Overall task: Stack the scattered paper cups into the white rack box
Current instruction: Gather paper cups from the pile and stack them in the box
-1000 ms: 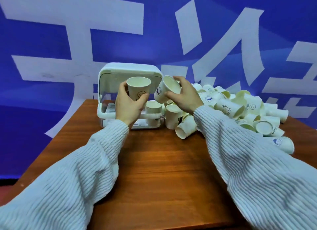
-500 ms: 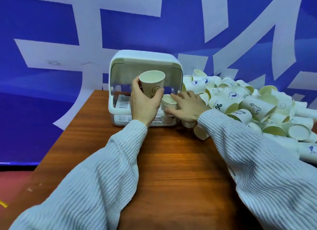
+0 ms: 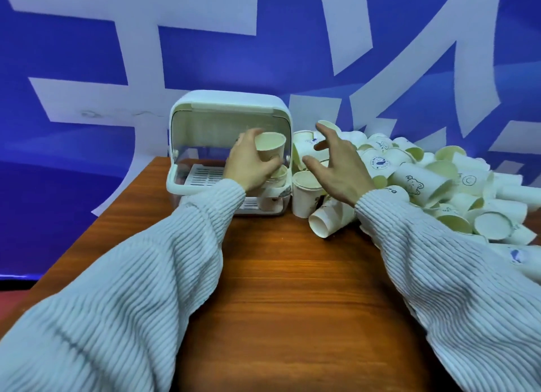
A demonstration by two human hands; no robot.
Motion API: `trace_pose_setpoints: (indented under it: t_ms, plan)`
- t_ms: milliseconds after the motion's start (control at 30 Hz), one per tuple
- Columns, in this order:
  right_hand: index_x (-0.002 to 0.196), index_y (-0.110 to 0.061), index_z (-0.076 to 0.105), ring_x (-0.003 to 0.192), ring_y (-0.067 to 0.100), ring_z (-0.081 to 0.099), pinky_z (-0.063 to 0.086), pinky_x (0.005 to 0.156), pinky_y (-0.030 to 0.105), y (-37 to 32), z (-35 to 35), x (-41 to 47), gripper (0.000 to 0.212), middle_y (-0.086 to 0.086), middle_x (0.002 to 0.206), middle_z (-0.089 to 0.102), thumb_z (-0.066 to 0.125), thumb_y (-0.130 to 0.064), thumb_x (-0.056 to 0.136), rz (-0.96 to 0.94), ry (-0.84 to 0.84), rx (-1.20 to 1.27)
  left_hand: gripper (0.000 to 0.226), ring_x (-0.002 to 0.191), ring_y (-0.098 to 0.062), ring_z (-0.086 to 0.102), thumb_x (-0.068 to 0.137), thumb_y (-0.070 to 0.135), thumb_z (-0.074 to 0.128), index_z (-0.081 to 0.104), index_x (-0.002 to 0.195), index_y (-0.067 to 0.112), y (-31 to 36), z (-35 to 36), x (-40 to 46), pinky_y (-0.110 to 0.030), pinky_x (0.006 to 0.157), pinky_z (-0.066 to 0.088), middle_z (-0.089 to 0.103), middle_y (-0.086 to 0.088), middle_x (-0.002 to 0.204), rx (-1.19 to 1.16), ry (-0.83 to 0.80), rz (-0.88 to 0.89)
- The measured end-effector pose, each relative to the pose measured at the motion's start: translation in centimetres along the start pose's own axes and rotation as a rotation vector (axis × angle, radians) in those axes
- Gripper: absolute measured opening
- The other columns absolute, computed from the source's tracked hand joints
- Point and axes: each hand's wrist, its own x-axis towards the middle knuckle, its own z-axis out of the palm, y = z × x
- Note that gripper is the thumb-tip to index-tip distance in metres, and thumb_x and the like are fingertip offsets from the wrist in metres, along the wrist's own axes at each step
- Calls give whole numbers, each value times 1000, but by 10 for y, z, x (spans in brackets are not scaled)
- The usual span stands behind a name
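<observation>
gripping round its thin, light, easily crushed wall, an upright cream paper cup is held by the left hand at the open white plastic rack box, while the right hand, fingers spread and holding nothing, hovers over the scattered pile of cream paper cups on the brown wooden bench.

The left hand hides the lower half of the cup it holds and most of the stack in the rack, so how many cups are nested there cannot be told. The rack's floor at 3 o'clock is covered by that hand and sleeve. The right hand masks cups behind it. The pile runs off the frame's edge at 3 o'clock. Printed marks on most cups are too small to read. The surface is cut off along the bottom edge, and both sleeves leave the frame there.
</observation>
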Motion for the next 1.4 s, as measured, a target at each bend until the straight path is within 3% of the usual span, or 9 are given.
trace_pose_setpoints:
  t_ms: [200, 300, 400, 467, 700, 967, 1133, 1267, 1400]
  plan:
    - [139, -25, 60, 126, 18, 57, 45, 108, 43, 25, -24, -17, 45, -1, 133, 65, 58, -36, 96, 16, -101, -34, 97, 150, -30, 23, 85, 87, 8, 43, 151, 24, -17, 17, -16, -59, 122, 13, 35, -4, 162, 619, -230, 18]
    - [126, -29, 70, 121, 17, 59, 50, 101, 47, 26, -39, -32, 39, -6, 127, 68, 53, -38, 92, -42, -281, -210, 76, 153, -31, 14, 94, 75, 22, 45, 150, 29, -13, 17, -21, -60, 120, 4, 31, -5, 163, 615, -141, 154]
    - [126, -30, 69, 120, 24, 58, 48, 99, 46, 27, -48, -47, 37, -3, 124, 66, 53, -38, 94, -107, -410, -471, 47, 138, -32, 41, 90, 47, 47, 66, 128, 27, -2, 26, -34, -54, 113, 26, 60, -3, 137, 580, 27, 542]
    - [128, -29, 68, 119, 26, 57, 46, 99, 43, 27, -48, -53, 37, -1, 125, 66, 53, -39, 95, -102, -385, -547, 39, 134, -29, 45, 91, 40, 51, 71, 122, 28, 8, 38, -38, -53, 115, 24, 66, 2, 129, 649, -70, 621]
    - [125, -29, 69, 118, 28, 57, 45, 98, 44, 35, -59, -63, 36, 0, 121, 68, 55, -41, 94, -33, -264, -531, 29, 125, -24, 51, 93, 28, 50, 69, 115, 26, 34, 59, -38, -57, 119, 8, 70, 1, 115, 754, -324, 433]
    - [133, -31, 65, 126, 24, 53, 39, 104, 42, 36, -55, -61, 38, -3, 134, 63, 54, -43, 99, -234, -457, -658, 16, 99, -29, 61, 89, 38, 66, 72, 98, 26, 41, 34, -43, -39, 98, 31, 67, -2, 89, 535, -217, 320]
    - [139, -26, 55, 121, 26, 56, 44, 101, 45, 28, -41, -57, 52, -2, 130, 65, 63, -35, 89, -99, -239, -382, 38, 80, -30, 57, 86, 53, 72, 53, 70, 24, 43, 25, -44, -41, 76, 47, 56, -1, 72, 312, -182, 262]
    - [154, -25, 42, 135, 27, 51, 43, 108, 43, 18, -38, -49, 89, 2, 147, 58, 75, -60, 80, -51, -392, -359, 41, 82, -33, 61, 96, 52, 60, 52, 68, 24, 51, 18, -47, -40, 69, 44, 63, -5, 73, 237, -123, 238]
    - [143, -25, 58, 131, 27, 53, 39, 106, 45, 21, -26, -56, 93, 5, 139, 62, 34, -90, 79, -81, -390, -619, 30, 81, -37, 63, 101, 41, 55, 62, 83, 18, 52, 7, -49, -43, 73, 49, 70, -10, 85, 95, 153, 292]
